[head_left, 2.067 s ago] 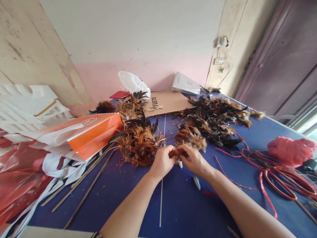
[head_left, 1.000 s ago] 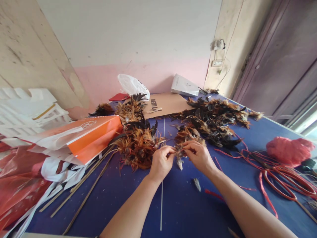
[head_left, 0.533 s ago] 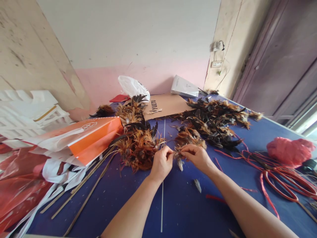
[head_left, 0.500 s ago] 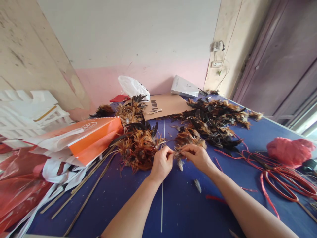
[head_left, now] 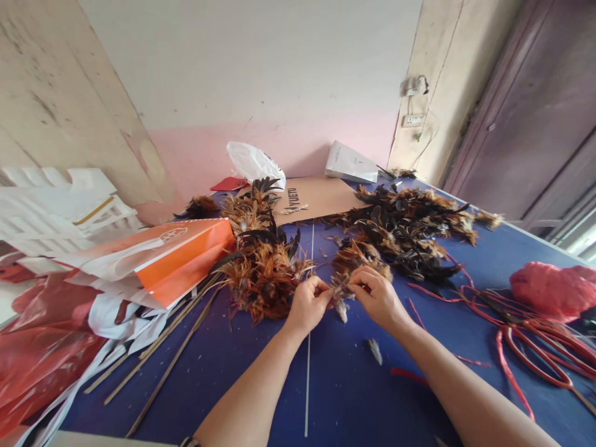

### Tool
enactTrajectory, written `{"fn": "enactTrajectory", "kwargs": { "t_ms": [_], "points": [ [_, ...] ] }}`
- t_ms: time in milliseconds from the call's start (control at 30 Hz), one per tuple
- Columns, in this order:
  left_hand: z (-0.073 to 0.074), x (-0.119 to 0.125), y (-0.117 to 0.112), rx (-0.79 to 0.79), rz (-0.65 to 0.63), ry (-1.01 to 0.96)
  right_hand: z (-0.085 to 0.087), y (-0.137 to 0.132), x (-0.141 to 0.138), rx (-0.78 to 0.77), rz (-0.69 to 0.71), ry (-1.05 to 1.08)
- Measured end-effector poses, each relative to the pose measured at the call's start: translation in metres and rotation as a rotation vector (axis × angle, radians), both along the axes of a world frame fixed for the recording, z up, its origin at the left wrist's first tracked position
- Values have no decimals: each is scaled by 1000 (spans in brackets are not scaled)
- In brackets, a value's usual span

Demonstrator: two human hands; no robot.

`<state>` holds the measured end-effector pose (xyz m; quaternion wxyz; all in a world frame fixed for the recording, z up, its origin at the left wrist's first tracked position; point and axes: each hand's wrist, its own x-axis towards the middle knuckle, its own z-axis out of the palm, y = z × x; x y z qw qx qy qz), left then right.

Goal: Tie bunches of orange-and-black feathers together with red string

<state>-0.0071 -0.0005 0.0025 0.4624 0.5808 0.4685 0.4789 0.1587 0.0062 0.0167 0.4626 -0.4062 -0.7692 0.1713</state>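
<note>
My left hand [head_left: 308,305] and my right hand [head_left: 374,298] meet over the middle of the blue table, thumbs and forefingers pinched. Between them is a small bunch of brown and grey feathers [head_left: 342,309], its fluffy grey tip hanging down; the spot where the fingertips grip it is partly hidden. Just beyond the hands lies a brown feather bundle [head_left: 356,256]. Left of my left hand sits a large rust-and-black pile of tied feathers [head_left: 263,276]. A loose grey feather [head_left: 375,351] lies below my right hand.
Scissors with red handles [head_left: 535,357] lie among pink strings at right, near a pink ball of twine [head_left: 552,288]. Dark feathers [head_left: 410,223] are heaped behind. An orange-and-white paper bag [head_left: 186,257], thin sticks [head_left: 174,354] and red plastic [head_left: 46,347] occupy the left; cardboard [head_left: 321,195] lies at the back.
The whole view has shifted slightly, so things sit a little further right. Both hands keep pinching at the small feather bunch, with the right hand's fingers slightly more curled.
</note>
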Motion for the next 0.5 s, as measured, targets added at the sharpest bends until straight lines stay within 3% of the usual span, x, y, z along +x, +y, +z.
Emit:
{"fn": "enactTrajectory", "kwargs": {
  "t_ms": [100, 267, 400, 500],
  "points": [
    [6, 2, -3, -205, -103, -215, 3, -2, 0, 66, 3, -4],
    [8, 5, -4, -241, -124, -277, 4, -8, -6, 109, 64, -34],
    [5, -2, 3, -145, 8, -184, 3, -10, -7, 91, 27, -34],
    [4, -21, 12, 63, 228, 30, 0, -7, -6, 75, -17, -13]
  ]
}}
